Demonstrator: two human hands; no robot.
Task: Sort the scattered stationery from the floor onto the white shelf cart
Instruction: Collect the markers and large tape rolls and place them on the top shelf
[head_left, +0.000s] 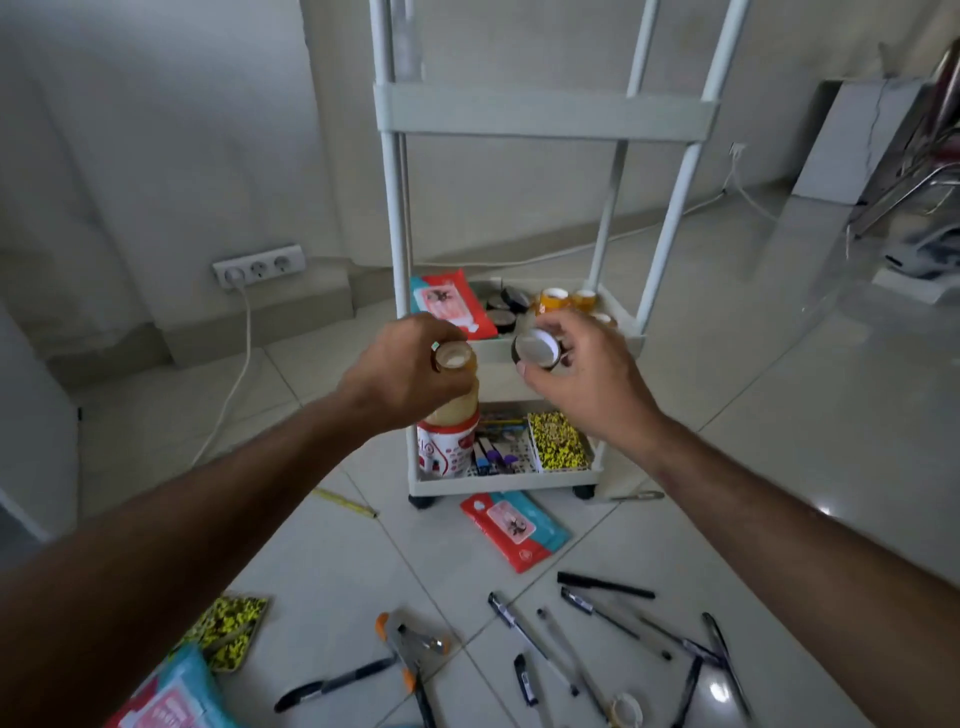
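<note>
Scattered stationery lies on the tiled floor (779, 467) in front of the white shelf cart (545, 117). Nearest the camera, well short of the cart, are several black pens (530, 642), orange-handled pliers (410, 649) and a small tape ring (626, 709). Also well short of the cart but to its left lie a yellow-and-black patterned notebook (228, 626) and, nearest of all, a red-and-teal wipes pack (176, 696) at the frame's lower edge. Closer to the cart, a second wipes pack (514, 527) lies just before its wheels, with a yellow measuring tape strip (348, 503) off to the cart's left.

Both bare forearms reach forward from the lower corners, meeting in front of the cart's middle tier. The left hand (400, 374), knuckles up and wrist bent down, has its grip closed around the neck of an amber glue bottle (454, 384) held upright over the cart's bottom tier. The right hand (582, 371), palm turned inward, pinches a roll of tape (537, 348) between thumb and curled fingers, level with the rim of the middle tier.

In the bottom tier stand a red-and-white container (447, 449), markers (491, 454) and another patterned notebook (558, 441). The middle tier holds a third wipes pack (452, 304), dark tape rolls (506, 306) and orange tape rolls (561, 300). Behind the cart to its left, a wall socket strip (258, 266) sits low on the wall.
</note>
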